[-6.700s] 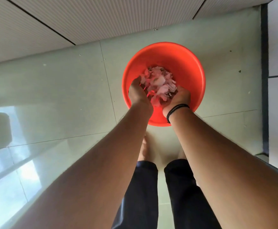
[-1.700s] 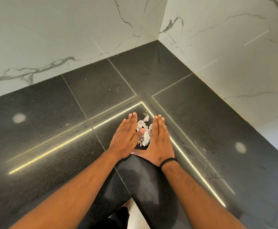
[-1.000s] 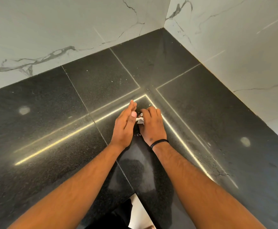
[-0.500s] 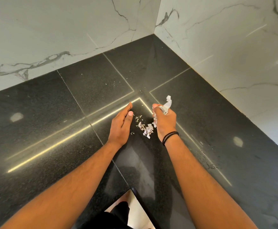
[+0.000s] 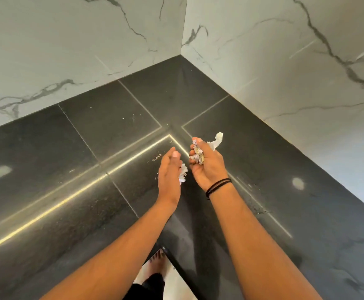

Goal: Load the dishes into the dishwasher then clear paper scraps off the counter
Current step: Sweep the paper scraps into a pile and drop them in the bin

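My right hand (image 5: 207, 167) is raised just above the black stone counter (image 5: 68, 169), its fingers curled round a bunch of white paper scraps (image 5: 216, 140); one larger scrap sticks out past the fingers. My left hand (image 5: 169, 172) is beside it, fingers straight, palm turned toward the right hand, with a few white scraps (image 5: 183, 173) against its palm. A thin scatter of tiny crumbs (image 5: 156, 157) lies on the counter just beyond the left fingertips.
The counter fills an inside corner between two white marble walls (image 5: 285, 72). Its front inner corner edge (image 5: 172, 258) is near my body, with floor and my bare foot (image 5: 157, 260) below. More fine specks (image 5: 131, 118) lie farther back.
Earlier I dropped scraps into a red bucket on the floor. Then both hands swept scraps together on the counter; the right hand picked up a bunch, and the left now gathers the rest.
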### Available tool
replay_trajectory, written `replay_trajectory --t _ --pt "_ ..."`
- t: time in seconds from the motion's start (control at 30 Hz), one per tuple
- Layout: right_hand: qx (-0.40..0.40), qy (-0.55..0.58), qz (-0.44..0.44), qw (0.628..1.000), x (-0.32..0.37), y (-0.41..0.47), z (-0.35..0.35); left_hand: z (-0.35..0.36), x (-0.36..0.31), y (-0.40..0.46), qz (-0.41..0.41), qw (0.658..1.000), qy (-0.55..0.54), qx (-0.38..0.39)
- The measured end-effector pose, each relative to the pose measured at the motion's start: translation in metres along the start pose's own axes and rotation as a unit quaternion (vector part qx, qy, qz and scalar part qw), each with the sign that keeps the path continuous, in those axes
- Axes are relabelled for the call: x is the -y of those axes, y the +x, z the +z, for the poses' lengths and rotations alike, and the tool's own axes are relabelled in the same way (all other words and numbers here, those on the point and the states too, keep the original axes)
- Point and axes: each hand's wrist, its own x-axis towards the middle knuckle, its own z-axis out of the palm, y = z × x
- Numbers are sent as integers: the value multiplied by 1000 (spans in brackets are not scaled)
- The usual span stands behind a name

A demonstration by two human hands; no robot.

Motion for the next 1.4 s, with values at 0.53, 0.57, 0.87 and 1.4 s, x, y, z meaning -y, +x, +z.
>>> replay_trajectory --t 0.53,0.57,0.87,1.4 --pt "11 -35 -219 975 1 -31 34 50 -78 10 -155 893 -418 58" --pt "10 -13 -215 977 4 -34 35 50 -79 8 -160 885 -432 65" --pt "-9 79 -186 979 21 -72 33 59 -101 -34 -128 888 -434 79" --pt "24 102 -154 983 8 -236 -71 71 -53 -231 -72 886 -457 21"
